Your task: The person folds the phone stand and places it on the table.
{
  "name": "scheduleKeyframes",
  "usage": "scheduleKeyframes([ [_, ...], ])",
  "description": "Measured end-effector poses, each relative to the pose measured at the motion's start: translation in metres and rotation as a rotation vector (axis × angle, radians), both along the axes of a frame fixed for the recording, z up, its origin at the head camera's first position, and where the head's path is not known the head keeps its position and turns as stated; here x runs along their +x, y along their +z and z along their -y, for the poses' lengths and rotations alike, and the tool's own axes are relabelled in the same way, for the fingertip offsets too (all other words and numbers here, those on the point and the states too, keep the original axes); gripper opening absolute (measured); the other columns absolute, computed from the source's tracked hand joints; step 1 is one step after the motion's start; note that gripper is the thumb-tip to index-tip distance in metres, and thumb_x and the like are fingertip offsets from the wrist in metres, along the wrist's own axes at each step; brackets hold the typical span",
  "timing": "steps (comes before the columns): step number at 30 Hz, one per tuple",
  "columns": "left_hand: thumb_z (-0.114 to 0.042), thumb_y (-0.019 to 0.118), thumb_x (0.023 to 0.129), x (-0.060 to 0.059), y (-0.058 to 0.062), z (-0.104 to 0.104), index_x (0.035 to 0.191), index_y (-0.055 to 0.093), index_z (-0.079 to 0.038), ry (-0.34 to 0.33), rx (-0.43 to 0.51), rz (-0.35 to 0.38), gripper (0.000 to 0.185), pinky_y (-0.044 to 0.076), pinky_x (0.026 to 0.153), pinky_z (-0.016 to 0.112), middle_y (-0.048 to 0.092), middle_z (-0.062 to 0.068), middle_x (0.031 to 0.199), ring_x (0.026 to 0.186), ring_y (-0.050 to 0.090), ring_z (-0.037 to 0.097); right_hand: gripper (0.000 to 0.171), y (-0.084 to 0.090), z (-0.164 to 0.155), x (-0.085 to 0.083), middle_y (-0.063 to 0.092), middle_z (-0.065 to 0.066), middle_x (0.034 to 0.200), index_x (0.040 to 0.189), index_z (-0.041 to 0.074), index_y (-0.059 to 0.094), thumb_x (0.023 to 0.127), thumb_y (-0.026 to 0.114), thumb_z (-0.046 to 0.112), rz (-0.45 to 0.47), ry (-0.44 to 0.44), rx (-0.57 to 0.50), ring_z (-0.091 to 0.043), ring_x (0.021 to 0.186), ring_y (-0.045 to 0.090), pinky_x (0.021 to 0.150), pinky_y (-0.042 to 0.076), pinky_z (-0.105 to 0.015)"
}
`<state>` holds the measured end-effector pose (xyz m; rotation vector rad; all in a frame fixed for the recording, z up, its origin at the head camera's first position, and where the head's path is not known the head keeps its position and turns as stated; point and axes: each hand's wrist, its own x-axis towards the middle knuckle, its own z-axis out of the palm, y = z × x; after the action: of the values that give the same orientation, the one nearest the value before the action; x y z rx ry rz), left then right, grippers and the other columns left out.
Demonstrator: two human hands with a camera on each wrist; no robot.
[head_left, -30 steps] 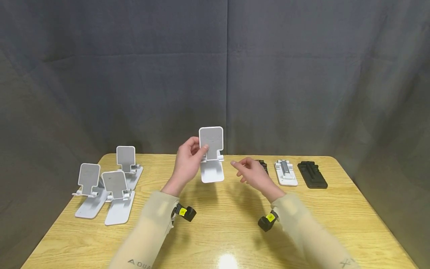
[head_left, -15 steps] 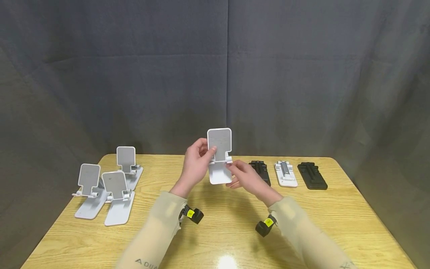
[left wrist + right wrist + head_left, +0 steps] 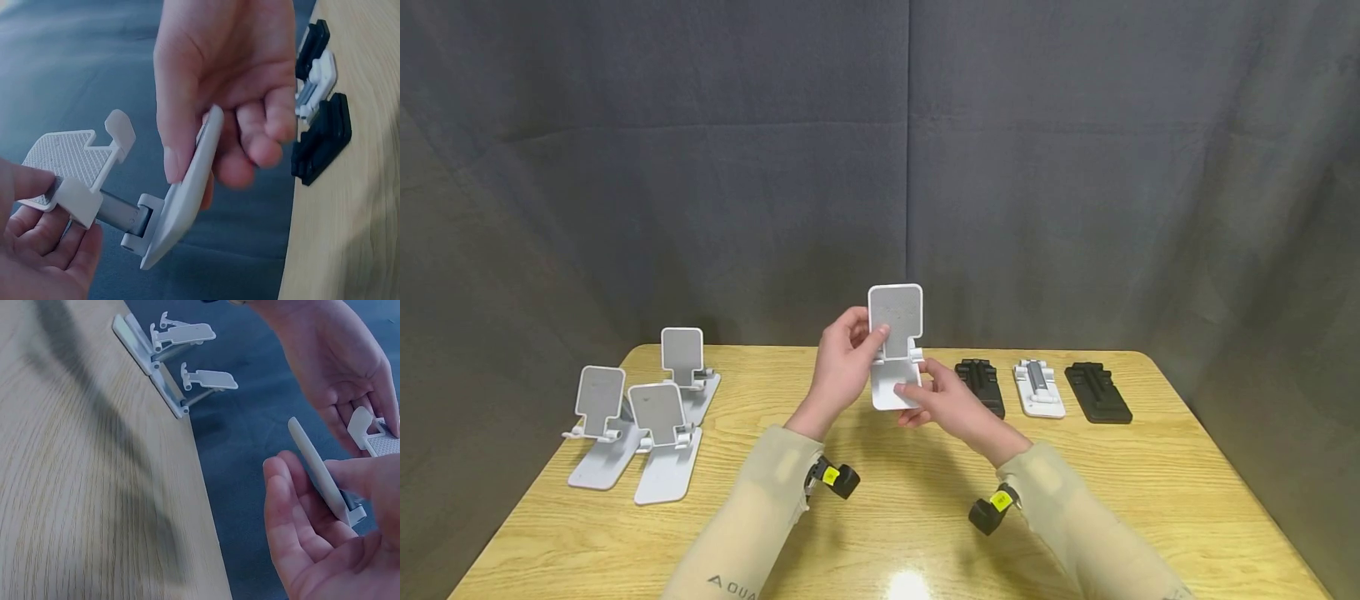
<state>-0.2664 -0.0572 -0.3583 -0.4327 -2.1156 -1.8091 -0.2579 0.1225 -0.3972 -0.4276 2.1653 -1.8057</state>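
The left hand [image 3: 842, 371] pinches the upper plate of a white phone stand [image 3: 895, 346], with the thumb on the grey front face and the other fingers behind it. The right hand [image 3: 943, 400] holds the base plate of the same stand between thumb and curled fingers; in the left wrist view the base [image 3: 187, 187] sits edge-on between them. The stand is in the air above the middle of the wooden table [image 3: 887, 517], at the far side, with the upper plate upright and facing the person. A short grey arm with a hinge [image 3: 128, 215] joins the plate to the base, and two small hooks stand out at the lower edge of the plate.

Just to the right of the right hand, three folded stands lie flat in a row on the table: a black folded stand [image 3: 981, 385], then a white folded stand [image 3: 1039, 388], then a second black folded stand [image 3: 1097, 392]. They are near each other but apart.

On the left part of the table, well apart from the hands, three opened white stands [image 3: 647, 417] are grouped close together, each with its plate raised. Both forearms are in beige sleeves [image 3: 760, 508], and a small black camera with a yellow mark [image 3: 835, 479] is on each wrist. A dark grey curtain [image 3: 880, 167] hangs behind the table.
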Motion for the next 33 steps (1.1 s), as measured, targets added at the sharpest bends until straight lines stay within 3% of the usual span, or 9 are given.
scheduleKeyframes([
  [6, -0.011, 0.064, 0.101, -0.002, -0.0017, 0.0004, 0.116, 0.062, -0.001, 0.035, -0.138, -0.051, 0.018, 0.054, 0.087, 0.041, 0.07, 0.012, 0.106, 0.099, 0.067, 0.024, 0.046, -0.0014, -0.0026, -0.0002, 0.069, -0.023, 0.097, 0.139, -0.01, 0.037, 0.104, 0.058, 0.01, 0.005, 0.012, -0.028, -0.023, 0.08, 0.072, 0.075, 0.059, -0.037],
  [14, -0.015, 0.068, 0.098, -0.0019, -0.0023, 0.0022, 0.128, 0.053, -0.002, 0.062, -0.301, -0.077, 0.037, 0.048, 0.096, 0.045, 0.063, 0.013, 0.119, 0.113, 0.061, 0.028, 0.048, -0.0004, -0.004, 0.0001, 0.069, -0.02, 0.095, 0.141, -0.012, 0.033, 0.104, 0.057, 0.008, 0.021, 0.01, -0.073, -0.021, 0.078, 0.071, 0.073, 0.058, -0.033],
  [20, -0.016, 0.067, 0.098, -0.0017, 0.0005, 0.0037, 0.139, 0.05, -0.005, 0.049, -0.324, -0.061, 0.045, 0.048, 0.095, 0.046, 0.066, 0.013, 0.123, 0.114, 0.062, 0.027, 0.047, 0.0025, -0.0043, 0.001, 0.07, -0.019, 0.095, 0.141, -0.01, 0.033, 0.104, 0.057, 0.009, 0.013, 0.022, -0.071, -0.021, 0.079, 0.071, 0.075, 0.058, -0.035],
  [27, -0.013, 0.067, 0.099, -0.0022, 0.0034, 0.0039, 0.133, 0.055, -0.003, 0.005, -0.26, -0.008, 0.038, 0.052, 0.093, 0.045, 0.068, 0.015, 0.122, 0.111, 0.066, 0.029, 0.048, 0.0028, -0.0035, 0.003, 0.07, -0.019, 0.092, 0.14, -0.013, 0.032, 0.104, 0.057, 0.008, 0.01, 0.02, -0.083, -0.02, 0.078, 0.071, 0.074, 0.058, -0.033],
  [33, -0.01, 0.067, 0.098, -0.0014, 0.0044, 0.0024, 0.134, 0.054, -0.003, 0.004, -0.255, -0.027, 0.039, 0.052, 0.093, 0.045, 0.067, 0.014, 0.122, 0.113, 0.065, 0.028, 0.049, 0.0024, -0.0034, 0.0029, 0.069, -0.02, 0.094, 0.141, -0.013, 0.033, 0.103, 0.058, 0.008, 0.003, 0.023, -0.075, -0.02, 0.078, 0.071, 0.074, 0.058, -0.034],
])
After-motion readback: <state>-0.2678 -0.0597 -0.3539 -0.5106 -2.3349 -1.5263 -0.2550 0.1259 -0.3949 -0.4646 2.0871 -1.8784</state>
